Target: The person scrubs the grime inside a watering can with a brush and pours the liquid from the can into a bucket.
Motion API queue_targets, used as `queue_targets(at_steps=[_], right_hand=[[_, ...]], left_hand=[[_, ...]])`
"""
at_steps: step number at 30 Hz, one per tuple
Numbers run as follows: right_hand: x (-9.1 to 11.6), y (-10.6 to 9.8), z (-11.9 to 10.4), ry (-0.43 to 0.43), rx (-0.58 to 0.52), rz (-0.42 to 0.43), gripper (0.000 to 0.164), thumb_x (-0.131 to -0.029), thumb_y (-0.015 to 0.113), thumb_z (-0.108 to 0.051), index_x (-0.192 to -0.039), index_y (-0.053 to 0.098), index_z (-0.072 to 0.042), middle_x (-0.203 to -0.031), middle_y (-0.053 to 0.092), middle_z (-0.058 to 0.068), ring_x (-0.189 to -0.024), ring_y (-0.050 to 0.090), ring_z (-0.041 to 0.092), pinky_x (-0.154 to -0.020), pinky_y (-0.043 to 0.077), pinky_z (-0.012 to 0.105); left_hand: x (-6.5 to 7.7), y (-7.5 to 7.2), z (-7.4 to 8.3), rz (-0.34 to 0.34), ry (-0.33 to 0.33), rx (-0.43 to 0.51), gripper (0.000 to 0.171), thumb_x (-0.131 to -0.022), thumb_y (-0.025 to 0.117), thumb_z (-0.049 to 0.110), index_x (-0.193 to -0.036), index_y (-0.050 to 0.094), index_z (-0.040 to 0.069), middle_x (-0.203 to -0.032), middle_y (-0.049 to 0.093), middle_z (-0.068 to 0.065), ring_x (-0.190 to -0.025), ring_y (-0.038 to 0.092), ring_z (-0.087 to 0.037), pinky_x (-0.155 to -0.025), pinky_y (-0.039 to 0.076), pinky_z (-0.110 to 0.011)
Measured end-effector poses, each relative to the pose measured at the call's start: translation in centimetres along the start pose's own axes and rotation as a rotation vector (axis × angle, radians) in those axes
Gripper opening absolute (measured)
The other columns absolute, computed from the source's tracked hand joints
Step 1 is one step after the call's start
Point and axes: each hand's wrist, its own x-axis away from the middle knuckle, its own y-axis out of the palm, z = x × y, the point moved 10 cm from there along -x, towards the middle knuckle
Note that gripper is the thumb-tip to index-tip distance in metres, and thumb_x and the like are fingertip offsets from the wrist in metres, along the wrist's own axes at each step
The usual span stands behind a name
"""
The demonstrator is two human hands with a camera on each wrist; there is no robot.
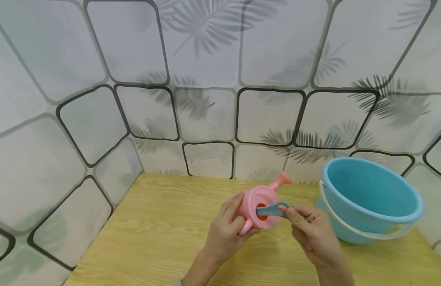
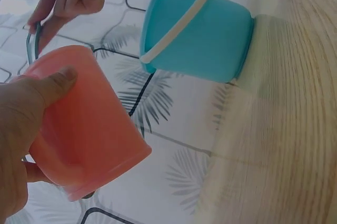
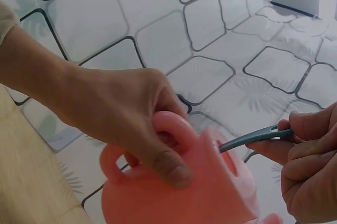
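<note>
A pink toy watering can (image 2: 100,124) is held off the table by my left hand (image 1: 224,226), with the thumb along its side. In the head view its round opening faces me and its spout points up to the right. My right hand (image 1: 317,234) pinches the end of a blue-grey handle (image 1: 272,209) that has a hole near its tip. The handle's other end goes into the can's opening, so what it ends in is hidden. Something red (image 1: 262,218) shows inside the can, behind the handle.
A light blue bucket (image 1: 363,220) stands on the wooden table (image 1: 152,230) to the right, its white carrying handle (image 1: 343,223) hanging at the front. Patterned wall covering (image 1: 206,115) rises behind the table and along the left side.
</note>
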Motion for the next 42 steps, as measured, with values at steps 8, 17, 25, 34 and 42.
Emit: queue_targets(at_steps=[8, 17, 25, 34, 42], right_hand=[[0.0, 0.1, -0.3, -0.005, -0.052, -0.024, 0.038, -0.100, 0.032, 0.006, -0.111, 0.068, 0.001, -0.100, 0.072, 0.004, -0.036, 0.010, 0.017, -0.033, 0.002, 0.026], [0.0, -0.2, 0.2, 0.032, -0.028, -0.025, 0.037, -0.100, 0.033, 0.005, -0.110, 0.069, 0.000, -0.098, 0.071, 0.002, -0.035, 0.010, 0.018, -0.033, 0.001, 0.028], [-0.1, 0.4, 0.6, 0.048, 0.027, -0.020, 0.036, -0.099, 0.036, 0.006, -0.111, 0.069, -0.003, -0.098, 0.072, 0.001, -0.036, 0.011, 0.018, -0.032, 0.002, 0.029], [0.0, 1.3, 0.9, 0.063, -0.065, -0.014, 0.037, -0.099, 0.035, 0.006, -0.113, 0.068, -0.002, -0.104, 0.071, 0.004, -0.035, 0.010, 0.019, -0.034, 0.002, 0.029], [0.2, 2.0, 0.3, 0.033, -0.254, -0.093, 0.042, -0.101, 0.026, 0.006, -0.116, 0.065, 0.003, -0.107, 0.070, 0.008, -0.035, 0.009, 0.013, -0.031, 0.002, 0.022]], left_hand=[[0.1, -0.2, -0.2, 0.017, -0.010, -0.002, 0.040, -0.071, 0.082, 0.036, -0.066, 0.052, 0.010, -0.123, 0.057, -0.025, -0.108, 0.059, -0.039, -0.085, 0.055, -0.037], [0.2, -0.2, -0.2, 0.012, -0.025, -0.004, 0.039, -0.069, 0.083, 0.036, -0.066, 0.054, 0.009, -0.123, 0.057, -0.024, -0.108, 0.059, -0.038, -0.085, 0.055, -0.036], [0.0, -0.3, -0.2, 0.035, -0.020, 0.024, 0.040, -0.070, 0.083, 0.035, -0.066, 0.052, 0.009, -0.122, 0.057, -0.026, -0.106, 0.059, -0.039, -0.087, 0.054, -0.037], [0.3, -0.4, -0.5, 0.061, -0.045, -0.004, 0.041, -0.073, 0.080, 0.036, -0.066, 0.051, 0.008, -0.122, 0.057, -0.027, -0.105, 0.060, -0.039, -0.085, 0.055, -0.037], [0.1, -0.8, -0.3, 0.102, -0.014, -0.011, 0.042, -0.073, 0.080, 0.035, -0.065, 0.050, 0.007, -0.121, 0.057, -0.029, -0.103, 0.060, -0.041, -0.085, 0.055, -0.039]])
